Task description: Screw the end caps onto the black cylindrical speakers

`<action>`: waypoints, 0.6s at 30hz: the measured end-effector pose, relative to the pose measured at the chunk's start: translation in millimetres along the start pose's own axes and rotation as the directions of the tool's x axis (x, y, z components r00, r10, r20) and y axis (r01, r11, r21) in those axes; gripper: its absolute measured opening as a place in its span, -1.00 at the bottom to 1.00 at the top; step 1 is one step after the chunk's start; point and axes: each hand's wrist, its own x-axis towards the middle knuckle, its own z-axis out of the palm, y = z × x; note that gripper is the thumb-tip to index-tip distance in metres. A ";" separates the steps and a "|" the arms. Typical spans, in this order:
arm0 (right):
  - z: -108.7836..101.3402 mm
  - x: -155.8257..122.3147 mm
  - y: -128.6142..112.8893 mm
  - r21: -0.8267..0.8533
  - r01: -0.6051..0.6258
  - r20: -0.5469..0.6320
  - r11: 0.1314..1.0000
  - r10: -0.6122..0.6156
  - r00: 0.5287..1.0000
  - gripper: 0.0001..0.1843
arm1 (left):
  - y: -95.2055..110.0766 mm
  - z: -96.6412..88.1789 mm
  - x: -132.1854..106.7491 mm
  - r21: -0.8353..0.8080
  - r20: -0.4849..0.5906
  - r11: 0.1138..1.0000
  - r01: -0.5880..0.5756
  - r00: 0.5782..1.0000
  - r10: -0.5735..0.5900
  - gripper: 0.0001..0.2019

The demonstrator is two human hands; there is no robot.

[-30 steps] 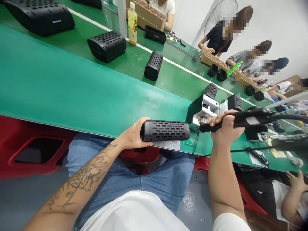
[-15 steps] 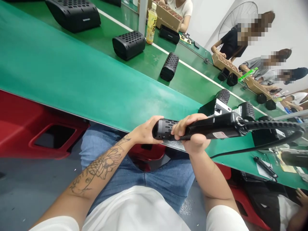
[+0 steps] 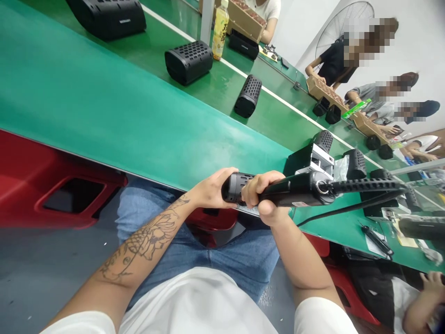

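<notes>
At the table's near edge, my left hand (image 3: 216,189) is closed around the end of a black housing with slotted holes (image 3: 235,185). My right hand (image 3: 266,195) grips a black corded electric screwdriver (image 3: 299,189), its tail pointing right and its thick cord running off from a metal ring. The tool's front end meets the housing's right side; its tip is hidden behind my fingers. Just beyond my right hand stands a black box with a white metal frame (image 3: 322,160).
Several black perforated housings (image 3: 189,62) stand along the green table (image 3: 139,111). A yellow drink bottle (image 3: 220,30) stands by a post. Co-workers (image 3: 333,62) sit across the table beside cardboard trays (image 3: 321,90). A red stool (image 3: 28,181) is at the left; another black tool (image 3: 377,241) lies at right.
My right hand and the screwdriver have shifted a little left, closer to my left hand, and the tool's tail has swung left and slightly down. My left hand stays on the housing.
</notes>
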 end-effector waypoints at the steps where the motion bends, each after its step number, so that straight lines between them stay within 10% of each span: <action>1: -1.4 -0.3 1.3 0.008 -0.005 0.007 1.000 0.005 1.000 -0.28 | -0.6 -0.1 0.2 0.003 0.003 1.000 0.002 1.000 -0.002 0.06; 9: 4.8 0.5 14.9 0.029 -0.063 0.059 0.998 0.061 0.996 -0.27 | -4.1 -1.3 3.1 0.027 0.027 1.000 -0.013 1.000 0.013 0.19; 13: -12.2 1.1 -14.1 -0.019 0.089 -0.112 0.996 -0.091 0.990 -0.31 | -9.1 -8.6 2.7 0.054 -0.013 0.999 0.000 1.000 0.001 0.04; 18: -109.2 -5.1 -73.1 -0.388 0.235 -0.568 0.891 -0.432 0.701 -0.42 | -33.3 -19.0 47.3 0.134 -0.233 0.980 0.147 0.966 -0.113 0.06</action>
